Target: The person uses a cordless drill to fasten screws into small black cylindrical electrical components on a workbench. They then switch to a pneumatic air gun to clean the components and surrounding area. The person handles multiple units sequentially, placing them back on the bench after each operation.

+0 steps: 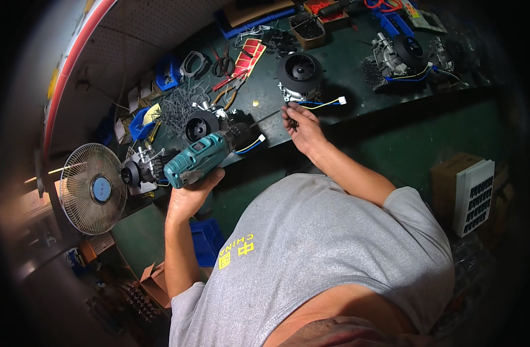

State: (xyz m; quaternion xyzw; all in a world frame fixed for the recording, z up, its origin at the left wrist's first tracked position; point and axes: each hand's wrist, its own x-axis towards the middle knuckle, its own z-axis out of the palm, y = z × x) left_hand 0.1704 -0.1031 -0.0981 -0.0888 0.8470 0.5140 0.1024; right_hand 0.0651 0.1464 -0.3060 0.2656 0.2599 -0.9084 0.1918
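My left hand is closed around the handle of a teal cordless drill, held over the bench's front edge. A long thin bit runs from its chuck toward my right hand. The right fingers are pinched together by the bit's tip, with small dark pieces at them, too small to name. Just beyond that hand stands a motor unit with a round black fan wheel. Its blue and yellow wires end in a white connector. A similar unit sits behind the drill, partly hidden by it.
A pile of metal pins, pliers and a red label sheet lie at the back left. More motor units stand at right. A desk fan is at left. A cardboard box sits low at right.
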